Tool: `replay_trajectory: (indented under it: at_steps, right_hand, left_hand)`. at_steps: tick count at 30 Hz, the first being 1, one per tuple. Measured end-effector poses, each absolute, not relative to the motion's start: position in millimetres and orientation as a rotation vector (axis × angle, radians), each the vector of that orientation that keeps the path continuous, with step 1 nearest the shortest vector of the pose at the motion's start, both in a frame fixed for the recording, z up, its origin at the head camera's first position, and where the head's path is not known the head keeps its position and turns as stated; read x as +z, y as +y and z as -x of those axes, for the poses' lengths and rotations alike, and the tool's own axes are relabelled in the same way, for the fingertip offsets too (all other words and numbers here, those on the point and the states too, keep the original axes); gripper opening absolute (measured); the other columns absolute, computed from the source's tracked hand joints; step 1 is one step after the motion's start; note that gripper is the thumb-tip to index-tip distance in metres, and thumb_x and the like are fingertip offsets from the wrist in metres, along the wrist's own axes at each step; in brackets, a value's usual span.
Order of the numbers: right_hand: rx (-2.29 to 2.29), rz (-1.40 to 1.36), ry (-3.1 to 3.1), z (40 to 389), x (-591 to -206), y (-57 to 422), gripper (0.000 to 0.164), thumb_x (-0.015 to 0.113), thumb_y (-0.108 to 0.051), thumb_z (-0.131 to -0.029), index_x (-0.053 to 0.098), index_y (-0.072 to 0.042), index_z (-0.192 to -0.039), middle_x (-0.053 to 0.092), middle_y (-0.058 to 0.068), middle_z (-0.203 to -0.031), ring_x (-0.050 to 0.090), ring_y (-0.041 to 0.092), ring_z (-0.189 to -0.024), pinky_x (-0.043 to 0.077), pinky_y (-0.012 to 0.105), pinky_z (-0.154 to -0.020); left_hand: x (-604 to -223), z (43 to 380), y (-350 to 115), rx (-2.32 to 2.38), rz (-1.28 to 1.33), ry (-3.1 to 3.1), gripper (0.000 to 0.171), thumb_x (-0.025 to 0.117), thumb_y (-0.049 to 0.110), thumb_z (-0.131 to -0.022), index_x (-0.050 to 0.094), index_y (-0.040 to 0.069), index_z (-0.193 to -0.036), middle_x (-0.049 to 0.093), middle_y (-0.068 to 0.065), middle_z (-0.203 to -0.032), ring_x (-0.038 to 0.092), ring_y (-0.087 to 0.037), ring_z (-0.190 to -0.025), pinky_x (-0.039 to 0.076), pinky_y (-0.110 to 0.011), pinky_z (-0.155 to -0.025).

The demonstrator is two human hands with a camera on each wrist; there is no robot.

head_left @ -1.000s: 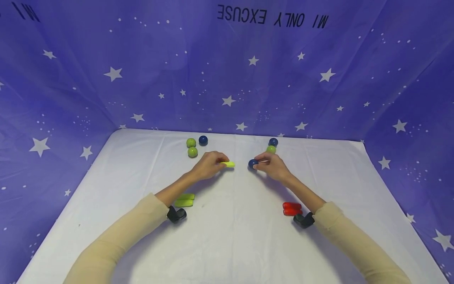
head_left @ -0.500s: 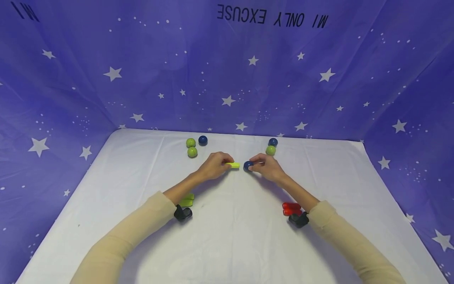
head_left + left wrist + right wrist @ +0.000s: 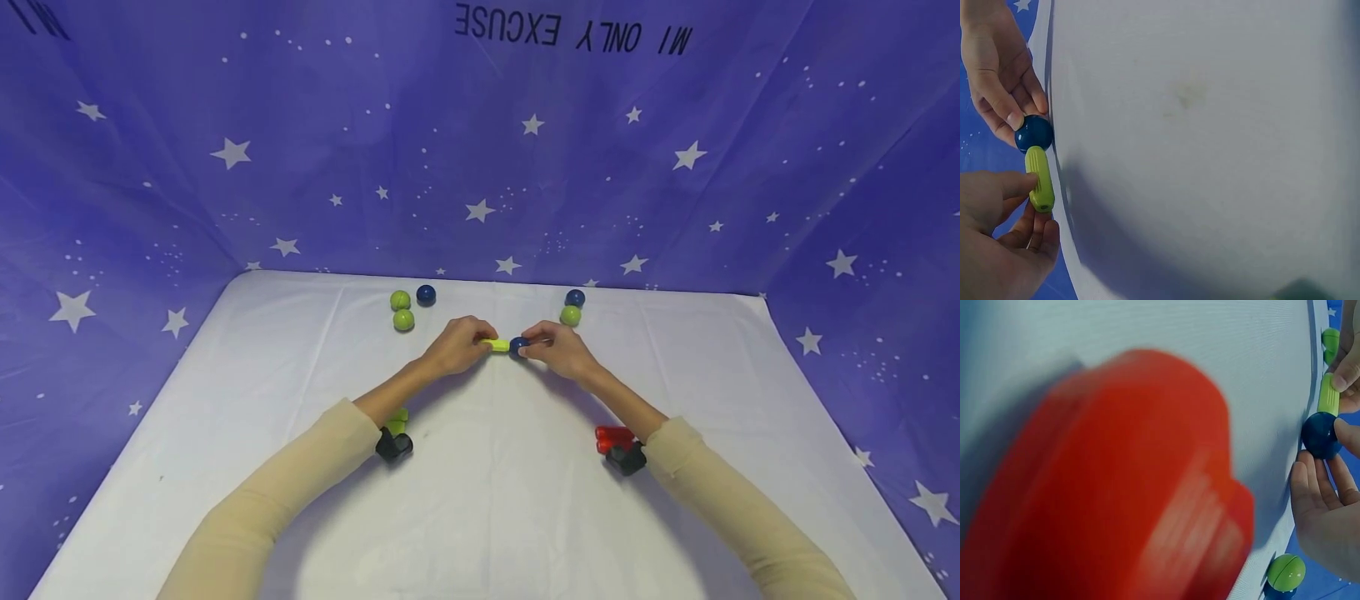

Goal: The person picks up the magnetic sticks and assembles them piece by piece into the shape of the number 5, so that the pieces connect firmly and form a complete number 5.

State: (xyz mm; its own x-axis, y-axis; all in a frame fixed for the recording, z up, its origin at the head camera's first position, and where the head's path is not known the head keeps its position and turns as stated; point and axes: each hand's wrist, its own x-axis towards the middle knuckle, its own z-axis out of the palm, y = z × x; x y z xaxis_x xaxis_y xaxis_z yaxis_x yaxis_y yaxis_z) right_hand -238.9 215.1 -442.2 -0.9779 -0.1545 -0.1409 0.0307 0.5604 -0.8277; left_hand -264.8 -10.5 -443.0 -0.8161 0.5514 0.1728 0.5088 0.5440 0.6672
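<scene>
My left hand (image 3: 459,345) pinches a yellow-green ridged rod (image 3: 1039,179) between thumb and fingers, near the middle of the table. Facing it, my right hand (image 3: 561,350) holds a shiny dark blue ball (image 3: 1034,134) by thumb and fingertips. One end of the rod meets the ball in both wrist views. In the left wrist view the rod's other end shows a small hole.
Two green balls (image 3: 403,320) and a blue ball (image 3: 426,295) lie back left. Another green ball (image 3: 571,316) and blue ball (image 3: 575,298) lie back right. Red rods (image 3: 613,439) lie under the right wrist, yellow-green rods (image 3: 397,423) by the left.
Both hands have moved toward each other, the left hand rightward with the rod and the right hand leftward with the blue ball. The gap between rod and ball has closed.
</scene>
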Motion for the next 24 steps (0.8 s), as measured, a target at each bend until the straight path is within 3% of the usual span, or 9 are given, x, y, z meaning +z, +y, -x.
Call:
replay_trajectory:
  at_steps: [9,24]
  right_hand:
    - [-1.366,0.090,2.598,238.5,-441.1,214.7,0.032,0.074,-0.017,-0.089,0.067,-0.004,-0.118,0.070,0.011,-0.111,0.066,0.026,-0.102,0.049,0.039,-0.086]
    - [-1.389,0.082,2.567,239.7,-440.9,214.7,0.031,0.076,-0.014,-0.088,0.067,-0.003,-0.116,0.070,0.011,-0.110,0.065,0.026,-0.100,0.047,0.039,-0.089]
  left_hand:
    - [-438.0,266.0,-19.6,1.169,-0.851,2.739,0.024,0.066,0.004,-0.092,0.072,-0.001,-0.115,0.070,-0.014,-0.111,0.063,-0.027,-0.103,0.049,-0.037,-0.092]
    - [-425.5,267.2,-107.3,1.372,-0.428,2.907,0.031,0.072,0.005,-0.090,0.067,-0.007,-0.119,0.064,-0.024,-0.116,0.059,-0.035,-0.106,0.047,-0.045,-0.094]
